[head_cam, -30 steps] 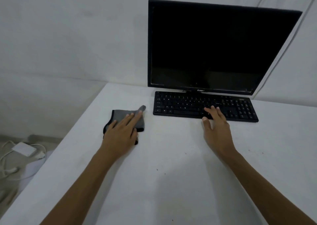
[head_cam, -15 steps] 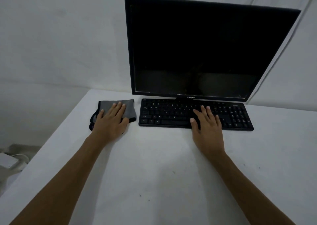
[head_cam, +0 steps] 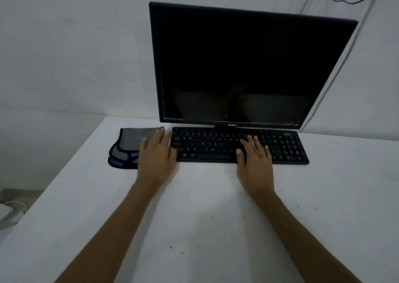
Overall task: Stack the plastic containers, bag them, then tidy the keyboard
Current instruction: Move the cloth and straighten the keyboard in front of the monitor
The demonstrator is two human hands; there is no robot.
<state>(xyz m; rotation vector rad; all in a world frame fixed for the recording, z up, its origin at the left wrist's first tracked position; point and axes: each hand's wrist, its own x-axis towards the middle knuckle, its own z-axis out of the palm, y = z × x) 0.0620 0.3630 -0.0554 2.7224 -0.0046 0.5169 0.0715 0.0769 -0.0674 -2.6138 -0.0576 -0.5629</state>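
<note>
I see both hands out in front of me on the white bench (head_cam: pixel 194 218), and neither one grips anything. My left hand (head_cam: pixel 156 155) lies flat with its fingers straight and slightly spread, resting over the right part of a folded grey cloth (head_cam: pixel 129 141) that has black edging and purple patches at its near corner; the fingertips reach toward the left end of the keyboard (head_cam: pixel 216 146), and the edge of the hand sits right against that end, though I cannot tell whether it actually touches. My right hand (head_cam: pixel 254 155) rests palm down on the keys, right of the keyboard's middle, fingers straight and a little apart, the thumb out to the left near the space bar. The keyboard is black, lies flat on the bench, and runs roughly parallel to the bench's far edge, just in front of the dark, switched-off monitor (head_cam: pixel 248 66) standing behind it. The cloth lies just beside the keyboard's left end. A dark cable (head_cam: pixel 354 0) loops across the white wall at the upper right. No plastic containers or bag show in my view.
</note>
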